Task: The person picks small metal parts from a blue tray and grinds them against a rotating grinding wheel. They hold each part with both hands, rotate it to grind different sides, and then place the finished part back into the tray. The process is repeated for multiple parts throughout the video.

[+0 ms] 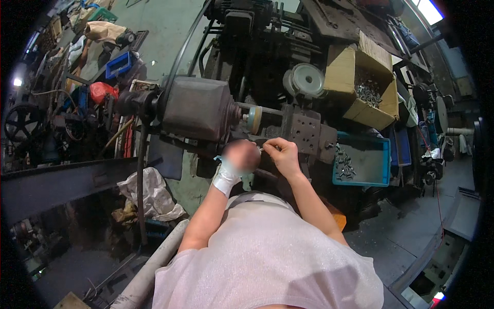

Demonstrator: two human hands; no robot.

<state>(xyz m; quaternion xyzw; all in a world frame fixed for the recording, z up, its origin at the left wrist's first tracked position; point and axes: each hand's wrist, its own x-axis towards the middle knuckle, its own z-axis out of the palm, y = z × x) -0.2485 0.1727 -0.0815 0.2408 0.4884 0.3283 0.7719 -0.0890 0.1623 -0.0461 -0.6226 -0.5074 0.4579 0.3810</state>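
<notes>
My right hand [283, 155] is closed in a pinch just in front of the machine, thumb and forefinger together. A small pale bit shows at its fingertips, too small to name. Close beside it on the left is my left hand [242, 157], smeared so that its fingers cannot be made out. White wrapping [225, 180] covers the left wrist. Beyond both hands lies a dark lathe-like machine [195, 108]. A round wheel with a tan rim [254, 120] sits on its spindle, left of a block with drilled holes [303, 131].
Right of the machine, a blue tray [387, 162] holds several small metal parts. Behind it stands an open cardboard box [339, 69] with many more. A round metal disc [309, 79] sits beside the box. A pale pipe [154, 268] and crumpled white sacking [149, 190] lie at the left.
</notes>
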